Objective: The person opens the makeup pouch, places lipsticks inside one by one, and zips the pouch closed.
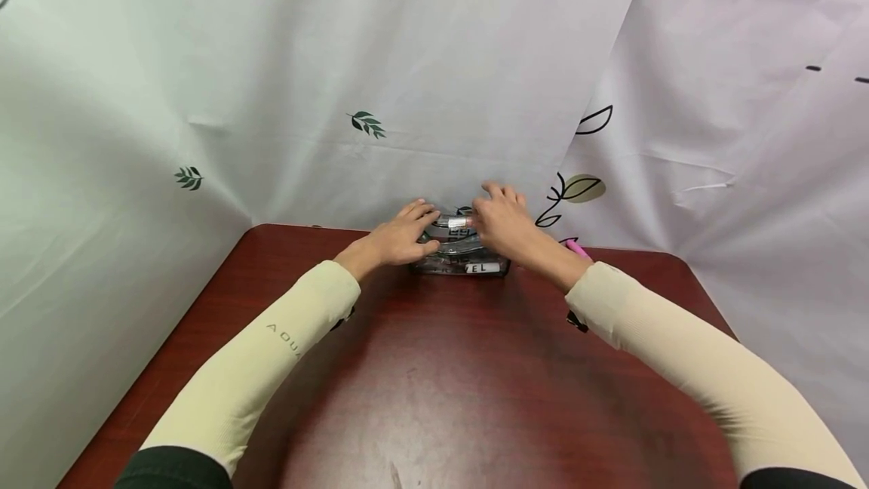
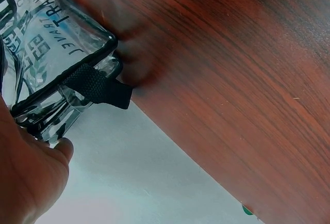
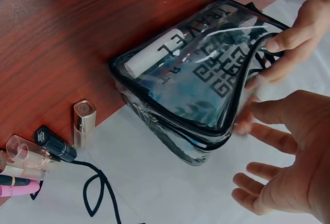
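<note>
A clear travel pouch (image 3: pixel 185 92) with black trim and black lettering stands on the table near its far edge, mouth parted. My left hand (image 1: pixel 400 238) grips its rim at the left, thumb on the near edge, fingers toward the far side. In the right wrist view, the left thumb presses the black rim. My right hand (image 1: pixel 505 226) is over the pouch's mouth, thumb and forefinger close together at the rim and the other fingers spread. A pinkish blur at those tips hides whether they pinch anything. Inside the pouch lies a white tube (image 3: pixel 149 56).
Right of the pouch lie several cosmetics: a gold-capped lipstick (image 3: pixel 83 121), a black tube (image 3: pixel 54 142), a clear pinkish tube (image 3: pixel 28 152) and a bright pink item (image 3: pixel 20 189). A printed white cloth (image 1: pixel 462 81) hangs behind the red-brown table (image 1: pixel 434 376).
</note>
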`<state>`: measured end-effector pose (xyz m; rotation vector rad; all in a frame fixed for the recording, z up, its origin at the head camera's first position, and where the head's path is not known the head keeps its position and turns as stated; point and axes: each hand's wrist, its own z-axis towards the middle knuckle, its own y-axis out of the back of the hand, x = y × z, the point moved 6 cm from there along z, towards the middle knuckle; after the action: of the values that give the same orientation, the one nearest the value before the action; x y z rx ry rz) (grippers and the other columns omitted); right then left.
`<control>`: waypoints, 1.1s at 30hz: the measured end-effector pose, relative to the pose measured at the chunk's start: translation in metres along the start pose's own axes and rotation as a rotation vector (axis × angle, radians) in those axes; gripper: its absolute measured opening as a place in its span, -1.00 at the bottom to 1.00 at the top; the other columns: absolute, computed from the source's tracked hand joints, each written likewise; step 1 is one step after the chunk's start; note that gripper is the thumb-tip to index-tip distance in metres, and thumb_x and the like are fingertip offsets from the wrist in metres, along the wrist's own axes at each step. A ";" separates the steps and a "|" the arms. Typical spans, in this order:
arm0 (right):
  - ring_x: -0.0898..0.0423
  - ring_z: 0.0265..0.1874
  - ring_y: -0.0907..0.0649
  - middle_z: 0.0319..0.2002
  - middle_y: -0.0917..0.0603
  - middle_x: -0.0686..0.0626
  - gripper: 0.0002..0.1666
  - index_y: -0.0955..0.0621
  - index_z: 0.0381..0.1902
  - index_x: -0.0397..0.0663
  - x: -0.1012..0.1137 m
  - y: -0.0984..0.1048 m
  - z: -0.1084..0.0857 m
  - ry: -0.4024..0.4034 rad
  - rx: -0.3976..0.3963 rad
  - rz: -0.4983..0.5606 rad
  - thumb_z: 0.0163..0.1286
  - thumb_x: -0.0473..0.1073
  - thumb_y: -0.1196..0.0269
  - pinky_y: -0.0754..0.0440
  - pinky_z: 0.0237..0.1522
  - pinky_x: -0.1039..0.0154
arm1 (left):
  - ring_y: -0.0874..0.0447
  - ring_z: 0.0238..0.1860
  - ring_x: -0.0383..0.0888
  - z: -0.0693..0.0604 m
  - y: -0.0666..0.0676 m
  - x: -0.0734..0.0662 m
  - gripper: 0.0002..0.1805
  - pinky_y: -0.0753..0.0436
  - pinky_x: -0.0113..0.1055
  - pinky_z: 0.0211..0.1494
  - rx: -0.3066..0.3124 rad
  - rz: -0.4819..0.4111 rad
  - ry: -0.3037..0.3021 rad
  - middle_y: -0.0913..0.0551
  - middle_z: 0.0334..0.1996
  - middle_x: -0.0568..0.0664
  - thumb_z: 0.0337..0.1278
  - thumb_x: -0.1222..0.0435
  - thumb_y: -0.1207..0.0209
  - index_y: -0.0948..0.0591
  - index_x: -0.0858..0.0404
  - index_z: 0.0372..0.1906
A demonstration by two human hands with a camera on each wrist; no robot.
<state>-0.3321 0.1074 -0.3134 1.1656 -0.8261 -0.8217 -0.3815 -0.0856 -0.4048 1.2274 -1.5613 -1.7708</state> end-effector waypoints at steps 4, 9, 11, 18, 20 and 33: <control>-0.50 0.61 -0.41 0.72 -0.35 -0.38 -0.68 -0.78 0.19 -0.19 -0.002 -0.001 0.000 -0.023 0.023 -0.021 0.63 -0.13 -0.39 -0.41 0.58 -0.45 | 0.31 0.94 -0.03 0.009 -0.008 0.011 -0.02 -0.45 0.42 0.69 -0.031 0.066 -0.005 0.03 0.91 -0.05 0.66 -0.40 0.14 -0.07 0.00 0.90; -0.50 0.59 -0.42 0.72 -0.35 -0.39 -0.68 -0.78 0.20 -0.19 -0.005 0.000 -0.001 -0.029 0.027 -0.010 0.61 -0.17 -0.39 -0.40 0.59 -0.46 | 0.32 0.94 0.05 -0.002 0.004 -0.003 -0.09 -0.36 0.48 0.72 -0.002 0.004 0.014 0.03 0.91 0.02 0.72 -0.24 0.04 -0.10 0.07 0.89; -0.50 0.59 -0.41 0.72 -0.35 -0.39 -0.69 -0.78 0.19 -0.20 -0.007 0.000 -0.002 -0.027 0.028 0.001 0.61 -0.17 -0.38 -0.40 0.60 -0.47 | 0.32 0.94 0.04 -0.008 0.009 -0.009 -0.11 -0.32 0.45 0.76 0.012 -0.021 0.019 0.03 0.91 0.02 0.72 -0.17 0.00 -0.10 0.09 0.89; -0.53 0.60 -0.41 0.70 -0.38 -0.41 -0.73 -0.78 0.12 -0.21 -0.013 0.000 -0.006 -0.020 0.021 0.007 0.65 -0.16 -0.32 -0.38 0.61 -0.49 | 0.32 0.94 0.01 -0.006 0.004 -0.004 -0.12 -0.34 0.45 0.75 -0.016 -0.005 -0.004 0.03 0.91 0.01 0.73 -0.19 0.03 -0.10 0.08 0.89; -0.53 0.60 -0.41 0.69 -0.39 -0.41 -0.74 -0.79 0.08 -0.21 -0.016 0.001 -0.009 -0.025 0.017 -0.006 0.65 -0.17 -0.28 -0.38 0.61 -0.49 | 0.33 0.94 0.05 -0.017 0.012 -0.018 -0.15 -0.29 0.42 0.79 0.003 -0.022 0.016 0.04 0.91 0.05 0.75 -0.07 -0.01 -0.10 0.13 0.89; -0.55 0.63 -0.38 0.66 -0.43 -0.43 -0.68 -0.76 -0.04 -0.20 -0.041 0.005 -0.018 -0.054 -0.020 -0.010 0.68 -0.23 -0.07 -0.32 0.64 -0.53 | 0.30 0.94 0.07 -0.023 0.017 -0.025 -0.14 -0.41 0.42 0.72 -0.009 0.005 0.020 0.02 0.90 0.08 0.75 -0.09 -0.03 -0.11 0.16 0.88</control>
<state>-0.3347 0.1527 -0.3172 1.1349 -0.8551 -0.8711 -0.3533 -0.0813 -0.3802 1.2327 -1.5423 -1.7553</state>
